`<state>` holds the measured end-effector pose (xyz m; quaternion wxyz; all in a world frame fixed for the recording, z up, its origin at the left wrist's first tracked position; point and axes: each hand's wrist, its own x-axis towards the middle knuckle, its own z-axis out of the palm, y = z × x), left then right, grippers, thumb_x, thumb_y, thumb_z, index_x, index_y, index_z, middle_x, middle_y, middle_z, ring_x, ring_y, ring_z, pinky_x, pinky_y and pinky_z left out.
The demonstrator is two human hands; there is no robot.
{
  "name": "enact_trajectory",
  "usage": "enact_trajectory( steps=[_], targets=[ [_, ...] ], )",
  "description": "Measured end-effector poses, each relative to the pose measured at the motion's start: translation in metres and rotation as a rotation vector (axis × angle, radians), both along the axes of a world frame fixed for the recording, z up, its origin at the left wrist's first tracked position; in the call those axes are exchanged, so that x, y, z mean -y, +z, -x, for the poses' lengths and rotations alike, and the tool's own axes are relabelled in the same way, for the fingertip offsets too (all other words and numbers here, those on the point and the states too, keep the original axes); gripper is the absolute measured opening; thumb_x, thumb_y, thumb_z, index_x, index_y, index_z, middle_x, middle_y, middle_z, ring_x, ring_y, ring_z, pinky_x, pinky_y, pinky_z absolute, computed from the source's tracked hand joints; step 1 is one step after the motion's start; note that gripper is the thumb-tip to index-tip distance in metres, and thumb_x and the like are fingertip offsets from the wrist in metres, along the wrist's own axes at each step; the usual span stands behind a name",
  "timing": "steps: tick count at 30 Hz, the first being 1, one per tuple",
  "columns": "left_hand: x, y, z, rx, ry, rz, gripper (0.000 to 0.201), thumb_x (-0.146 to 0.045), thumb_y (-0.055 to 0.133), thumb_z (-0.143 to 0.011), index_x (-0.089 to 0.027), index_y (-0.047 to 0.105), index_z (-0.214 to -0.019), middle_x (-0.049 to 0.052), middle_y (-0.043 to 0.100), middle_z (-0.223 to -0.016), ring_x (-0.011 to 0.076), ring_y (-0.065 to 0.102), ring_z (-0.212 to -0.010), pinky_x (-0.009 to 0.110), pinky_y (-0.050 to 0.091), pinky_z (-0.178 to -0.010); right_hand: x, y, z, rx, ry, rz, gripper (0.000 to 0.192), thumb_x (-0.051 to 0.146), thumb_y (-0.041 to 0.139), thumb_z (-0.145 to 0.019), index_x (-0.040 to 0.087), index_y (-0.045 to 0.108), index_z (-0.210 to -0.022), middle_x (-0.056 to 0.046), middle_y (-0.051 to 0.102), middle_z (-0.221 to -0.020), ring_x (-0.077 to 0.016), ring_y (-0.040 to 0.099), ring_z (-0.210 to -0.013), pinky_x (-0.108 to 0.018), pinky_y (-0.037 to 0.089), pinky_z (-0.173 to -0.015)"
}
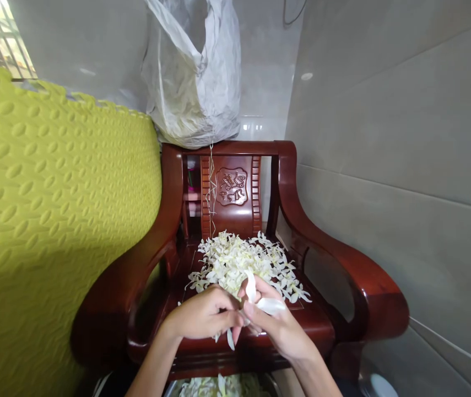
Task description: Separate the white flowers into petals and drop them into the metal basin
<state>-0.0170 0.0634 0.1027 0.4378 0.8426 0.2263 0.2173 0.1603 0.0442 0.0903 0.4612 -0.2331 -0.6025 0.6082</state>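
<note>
My left hand (pixel 202 317) and my right hand (pixel 274 325) meet over the front edge of a dark red wooden armchair (pixel 330 248). Together they pinch a white flower (pixel 260 300), its petals sticking out above and below my fingers. Just beyond my hands a pile of white and pale-yellow flowers (pixel 239 262) lies spread over the chair seat. Below my wrists, at the bottom edge of the view, a metal container holds more white flowers (pixel 218 387).
A yellow-green foam mat (pixel 53 220) leans against the chair's left arm. A white plastic sack (pixel 196 71) sits on the chair's backrest, with a thin string hanging down from it. Grey tiled wall (pixel 404 138) runs along the right side.
</note>
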Motion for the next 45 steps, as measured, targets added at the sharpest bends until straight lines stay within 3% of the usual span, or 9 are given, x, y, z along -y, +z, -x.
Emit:
enact_trajectory(
  steps=[4, 7, 11, 15, 23, 30, 35, 38, 45],
  targets=[
    [-0.004, -0.004, -0.003, -0.032, 0.109, -0.005, 0.059, -0.058, 0.038, -0.089, -0.013, 0.063, -0.060, 0.002, 0.054, -0.051, 0.0111, 0.049, -0.048, 0.023, 0.041, -0.052, -0.006, -0.003, 0.002, 0.028, -0.190, 0.024, 0.020, 0.039, 0.060, -0.085, 0.020, 0.051, -0.086, 0.005, 0.047, -0.062, -0.0100, 0.038, -0.052, -0.023, 0.032, -0.052],
    [-0.005, -0.001, 0.001, -0.014, 0.246, -0.034, 0.043, -0.047, 0.041, -0.092, -0.014, 0.063, -0.075, 0.001, 0.056, -0.066, 0.0127, 0.050, -0.062, 0.023, 0.041, -0.060, -0.011, -0.002, -0.003, 0.088, -0.181, 0.008, 0.020, 0.039, 0.060, -0.084, 0.021, 0.053, -0.085, 0.002, 0.051, -0.068, -0.0121, 0.044, -0.058, -0.024, 0.036, -0.055],
    [0.006, 0.010, 0.002, -0.013, 0.391, -0.047, 0.025, -0.037, 0.038, -0.093, -0.018, 0.054, -0.098, 0.000, 0.056, -0.077, 0.0138, 0.052, -0.070, 0.024, 0.041, -0.065, -0.015, 0.000, -0.015, 0.414, -0.003, -0.195, 0.016, 0.035, 0.057, -0.086, 0.019, 0.060, -0.084, 0.002, 0.050, -0.069, -0.0115, 0.041, -0.060, -0.024, 0.033, -0.055],
    [0.018, 0.018, -0.004, -0.147, 0.491, -0.165, 0.016, -0.034, 0.053, -0.086, -0.020, 0.054, -0.079, -0.002, 0.056, -0.071, 0.0154, 0.052, -0.069, 0.024, 0.038, -0.062, -0.015, -0.002, -0.023, 0.642, 0.230, -0.344, 0.021, 0.036, 0.053, -0.089, 0.018, 0.064, -0.092, 0.004, 0.047, -0.062, -0.0093, 0.036, -0.053, -0.022, 0.029, -0.049],
    [0.017, 0.020, 0.004, -0.147, 0.403, -0.182, 0.013, -0.032, 0.055, -0.086, -0.020, 0.058, -0.081, -0.004, 0.058, -0.065, 0.0125, 0.050, -0.060, 0.022, 0.036, -0.056, -0.006, 0.016, -0.027, 0.760, 0.071, -0.416, 0.013, 0.030, 0.055, -0.087, 0.023, 0.055, -0.098, 0.001, 0.064, -0.080, -0.0145, 0.056, -0.070, -0.025, 0.044, -0.066],
    [0.023, 0.029, 0.018, -0.137, 0.416, -0.295, 0.029, -0.033, 0.053, -0.088, -0.016, 0.060, -0.065, -0.005, 0.053, -0.057, 0.0090, 0.046, -0.055, 0.023, 0.035, -0.057, -0.026, 0.042, -0.023, 0.646, 0.164, -0.513, 0.018, 0.034, 0.058, -0.087, 0.018, 0.065, -0.085, -0.001, 0.066, -0.078, -0.0153, 0.061, -0.072, -0.027, 0.046, -0.070],
    [0.013, 0.025, 0.017, 0.002, 0.307, -0.124, 0.023, -0.031, 0.060, -0.083, -0.016, 0.059, -0.065, -0.004, 0.058, -0.055, 0.0087, 0.051, -0.051, 0.021, 0.037, -0.052, -0.031, 0.034, -0.022, 0.606, -0.133, -0.475, 0.018, 0.033, 0.055, -0.089, 0.018, 0.062, -0.082, -0.001, 0.064, -0.073, -0.0147, 0.058, -0.067, -0.027, 0.045, -0.066],
    [0.003, 0.017, 0.010, 0.083, 0.401, -0.091, 0.024, -0.028, 0.060, -0.083, -0.016, 0.055, -0.062, -0.004, 0.055, -0.054, 0.0082, 0.050, -0.050, 0.020, 0.038, -0.051, -0.029, 0.030, -0.022, 0.646, -0.349, -0.532, 0.019, 0.032, 0.051, -0.091, 0.018, 0.059, -0.083, -0.003, 0.063, -0.075, -0.0161, 0.057, -0.070, -0.028, 0.043, -0.069],
    [-0.006, 0.008, 0.003, 0.154, 0.582, -0.113, 0.028, -0.039, 0.045, -0.091, -0.017, 0.052, -0.107, 0.000, 0.058, -0.079, 0.0103, 0.051, -0.062, 0.023, 0.041, -0.058, -0.022, 0.033, -0.015, 0.602, -0.345, -0.542, 0.015, 0.029, 0.053, -0.091, 0.018, 0.060, -0.084, -0.001, 0.064, -0.077, -0.0139, 0.059, -0.069, -0.026, 0.044, -0.070]
  ],
)
